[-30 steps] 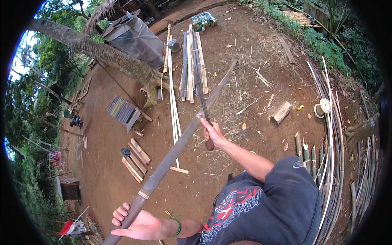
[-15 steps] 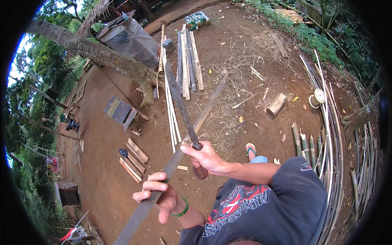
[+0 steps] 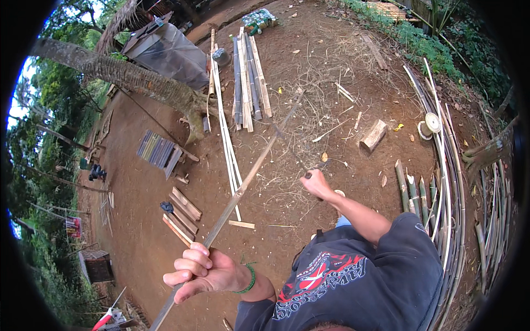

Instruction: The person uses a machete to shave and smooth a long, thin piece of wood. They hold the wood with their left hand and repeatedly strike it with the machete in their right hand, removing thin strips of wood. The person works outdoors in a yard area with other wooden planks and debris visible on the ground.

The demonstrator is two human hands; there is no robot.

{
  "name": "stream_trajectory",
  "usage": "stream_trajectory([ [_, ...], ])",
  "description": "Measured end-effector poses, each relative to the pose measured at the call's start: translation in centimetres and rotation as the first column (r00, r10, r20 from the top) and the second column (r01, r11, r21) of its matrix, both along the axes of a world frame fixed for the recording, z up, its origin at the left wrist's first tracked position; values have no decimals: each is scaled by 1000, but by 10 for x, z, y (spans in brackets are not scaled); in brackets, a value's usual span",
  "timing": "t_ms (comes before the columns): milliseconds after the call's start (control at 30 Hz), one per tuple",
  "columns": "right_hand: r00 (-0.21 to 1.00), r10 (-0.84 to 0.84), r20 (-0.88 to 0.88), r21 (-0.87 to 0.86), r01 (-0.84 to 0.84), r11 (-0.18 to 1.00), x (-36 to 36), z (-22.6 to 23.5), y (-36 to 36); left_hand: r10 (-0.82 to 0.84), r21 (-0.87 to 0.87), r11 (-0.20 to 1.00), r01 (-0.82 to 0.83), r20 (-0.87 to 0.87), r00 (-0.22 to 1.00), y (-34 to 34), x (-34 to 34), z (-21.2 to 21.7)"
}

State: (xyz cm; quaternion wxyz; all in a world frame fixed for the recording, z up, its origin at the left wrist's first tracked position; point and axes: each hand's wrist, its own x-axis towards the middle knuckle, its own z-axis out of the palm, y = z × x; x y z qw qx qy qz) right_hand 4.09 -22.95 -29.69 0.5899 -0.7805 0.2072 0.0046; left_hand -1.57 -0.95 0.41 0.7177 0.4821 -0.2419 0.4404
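My hands are apart, each clamped on something. My left hand (image 3: 204, 270) wraps the strip (image 3: 243, 190) near its lower end; the strip slants up and to the right, away from me, above the ground (image 3: 143, 237). My right hand (image 3: 317, 185) grips the knife (image 3: 307, 175), blurred, pointing up-left toward the strip's far half; I cannot tell whether they touch. I judge this to be a trimming or shaving step. The next move, I'd say, calls for a steady left hold and a shallow, controlled angle with the knife. Slats (image 3: 259, 77) lie farther off.
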Motion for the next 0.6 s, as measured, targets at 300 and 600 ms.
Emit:
stream_trajectory([
  [300,793,399,461,-131,-383,914,-1,109,3,132,-156,978,-135,-33,991,-46,14,24],
  [600,959,-44,-281,-149,2,989,122,-92,-126,219,-216,949,-232,-83,972,-53,32,44],
])
